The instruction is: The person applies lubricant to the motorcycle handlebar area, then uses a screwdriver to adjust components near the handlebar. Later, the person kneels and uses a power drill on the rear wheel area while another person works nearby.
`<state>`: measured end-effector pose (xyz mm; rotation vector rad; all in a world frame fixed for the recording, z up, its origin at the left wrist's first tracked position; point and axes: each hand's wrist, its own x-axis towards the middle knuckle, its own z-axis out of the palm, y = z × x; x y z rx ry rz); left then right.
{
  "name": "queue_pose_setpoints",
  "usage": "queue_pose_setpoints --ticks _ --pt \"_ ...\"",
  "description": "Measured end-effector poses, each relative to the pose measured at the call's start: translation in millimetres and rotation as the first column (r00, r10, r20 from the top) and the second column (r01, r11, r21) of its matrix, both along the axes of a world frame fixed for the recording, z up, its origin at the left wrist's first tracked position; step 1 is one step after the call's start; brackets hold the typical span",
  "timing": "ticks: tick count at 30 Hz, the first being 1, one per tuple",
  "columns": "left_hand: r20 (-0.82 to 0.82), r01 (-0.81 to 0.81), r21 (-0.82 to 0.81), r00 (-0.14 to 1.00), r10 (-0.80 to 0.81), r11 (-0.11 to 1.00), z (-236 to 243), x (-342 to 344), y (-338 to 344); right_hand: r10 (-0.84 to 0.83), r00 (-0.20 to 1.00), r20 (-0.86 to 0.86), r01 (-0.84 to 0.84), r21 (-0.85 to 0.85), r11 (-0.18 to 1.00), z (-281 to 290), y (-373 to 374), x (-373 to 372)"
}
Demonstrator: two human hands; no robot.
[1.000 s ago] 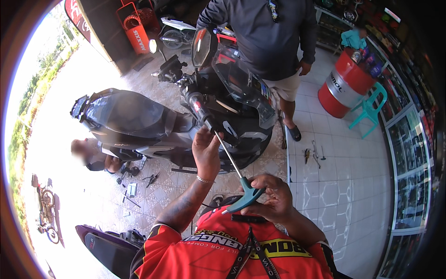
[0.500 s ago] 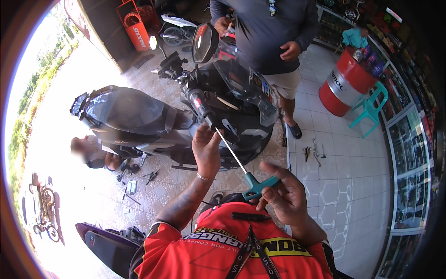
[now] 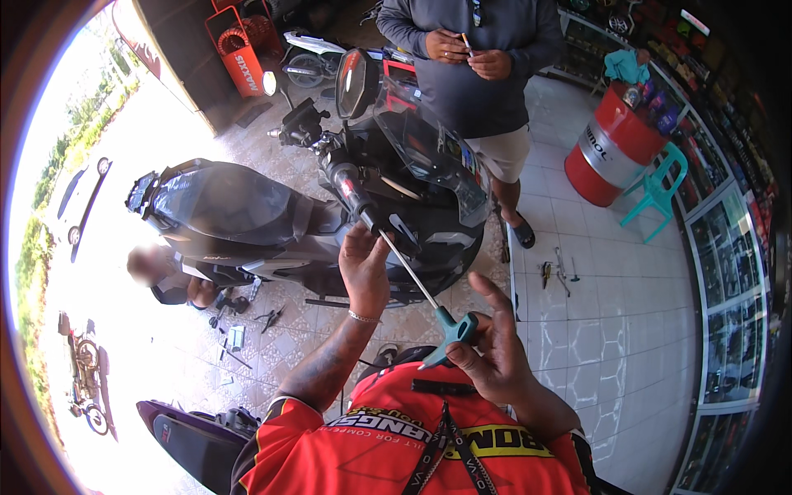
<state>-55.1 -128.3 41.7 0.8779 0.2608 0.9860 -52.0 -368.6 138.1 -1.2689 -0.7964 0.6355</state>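
My left hand [image 3: 365,260] pinches the tip end of a long T-handle hex key [image 3: 412,274] at the end of the scooter's handlebar grip [image 3: 351,186]; what the tip sits in is hidden by my fingers. My right hand [image 3: 491,346] is on the key's green handle [image 3: 454,330], thumb against it and index finger raised. The dark scooter [image 3: 231,198] stands crosswise beyond my hands, with mirrors and a tinted windscreen [image 3: 425,157].
A standing person [image 3: 470,91] holds something small behind the scooter; another [image 3: 165,268] crouches at left. Tools [image 3: 561,272] lie on tiles. A red-white drum [image 3: 602,153], green chair [image 3: 660,190] and glass cases [image 3: 718,272] line the right. A second motorcycle seat [image 3: 194,441] is at lower left.
The green handle has turned in my right hand and my index finger has lifted. The standing person's hands have come up together. A white car has appeared outside at left.
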Motion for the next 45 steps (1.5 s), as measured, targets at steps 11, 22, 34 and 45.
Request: queue_pose_setpoints --ticks 11,22,34,45 --pt "0.018 -0.019 0.0 1.0 0.019 1.0 -3.9 -0.3 1.8 -0.252 0.494 0.832 0.235 0.151 0.96 10.7 12.7 7.9" --pt "0.034 -0.012 -0.008 0.999 0.013 1.0 -7.5 -1.5 4.9 -0.119 0.91 0.398 0.057 0.164 0.985 -15.7 6.4 23.9" --pt "0.034 0.002 -0.01 0.999 -0.002 1.0 -2.9 -2.3 2.5 -0.039 0.981 0.187 0.015 0.13 0.991 0.2 18.2 2.8" --pt "0.027 -0.001 -0.031 1.0 0.002 1.0 1.7 -4.2 -0.5 -0.248 0.537 0.806 0.248 0.131 0.96 17.4 13.7 5.2"
